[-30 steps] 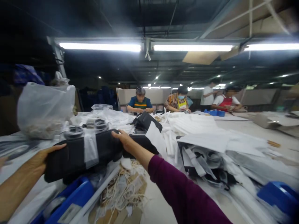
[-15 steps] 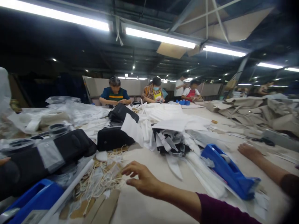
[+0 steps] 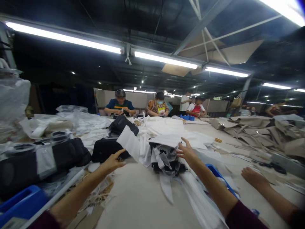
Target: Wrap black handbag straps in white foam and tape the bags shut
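Observation:
My left hand [image 3: 113, 161] is open, its index finger stretched toward a white foam sheet [image 3: 128, 143] that leans by a black case [image 3: 103, 150]. My right hand [image 3: 188, 153] has its fingers apart at the right side of a bundle of black pieces and clear strips [image 3: 164, 159]. White sheets [image 3: 166, 140] cover the top of that bundle, close to my right fingertips; whether they touch I cannot tell. Behind my right forearm, a blue tape dispenser [image 3: 215, 171] is partly hidden.
A co-worker's hand [image 3: 254, 175] rests on the table at right. At left lie a long black case [image 3: 69, 152], another blue dispenser [image 3: 26, 198] and tangled cords [image 3: 96, 195]. Beige pieces [image 3: 259, 127] are heaped at far right. Several people work across the table.
My right hand has moved from over the cords to the bundle at right. My left hand has come in from the left edge toward the white sheet. The view has shifted.

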`<state>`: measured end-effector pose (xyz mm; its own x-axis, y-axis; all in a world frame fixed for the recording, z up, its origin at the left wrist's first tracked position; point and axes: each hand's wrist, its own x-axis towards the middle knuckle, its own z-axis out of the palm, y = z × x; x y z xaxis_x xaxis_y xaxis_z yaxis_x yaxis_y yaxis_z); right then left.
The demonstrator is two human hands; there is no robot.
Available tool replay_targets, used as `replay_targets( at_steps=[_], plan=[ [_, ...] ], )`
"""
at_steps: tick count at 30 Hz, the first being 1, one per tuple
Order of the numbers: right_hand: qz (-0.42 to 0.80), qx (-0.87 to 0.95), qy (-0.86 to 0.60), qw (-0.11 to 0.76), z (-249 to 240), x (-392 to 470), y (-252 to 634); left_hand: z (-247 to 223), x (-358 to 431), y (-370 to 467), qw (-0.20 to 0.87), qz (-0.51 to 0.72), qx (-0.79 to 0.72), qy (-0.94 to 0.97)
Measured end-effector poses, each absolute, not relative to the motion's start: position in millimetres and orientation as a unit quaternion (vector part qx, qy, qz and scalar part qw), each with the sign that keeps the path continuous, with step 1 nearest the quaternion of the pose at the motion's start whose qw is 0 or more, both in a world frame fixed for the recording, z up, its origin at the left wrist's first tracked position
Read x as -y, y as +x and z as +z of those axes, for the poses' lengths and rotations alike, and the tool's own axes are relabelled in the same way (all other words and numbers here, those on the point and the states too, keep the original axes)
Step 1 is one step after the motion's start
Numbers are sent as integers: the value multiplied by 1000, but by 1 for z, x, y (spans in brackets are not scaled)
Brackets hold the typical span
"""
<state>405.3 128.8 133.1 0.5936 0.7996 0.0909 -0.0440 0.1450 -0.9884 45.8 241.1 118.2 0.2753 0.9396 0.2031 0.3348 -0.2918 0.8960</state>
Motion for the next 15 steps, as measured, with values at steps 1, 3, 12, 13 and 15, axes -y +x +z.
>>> replay_targets(
  at_steps=[1,3,12,13,15],
  plan=[
    [335,309,-567,686,135,-141,409,113,-257,60,381,392,-484,684],
    [359,291,-545,700,135,-164,415,104,-285,84,354,406,-521,662],
    [371,255,-435,780,138,-201,457,145,-314,155,234,631,-356,648],
    [382,255,-419,784,143,-204,462,157,-314,165,256,667,-308,628],
    [399,255,-393,788,154,-214,472,179,-318,190,339,714,-226,570]
  ],
)
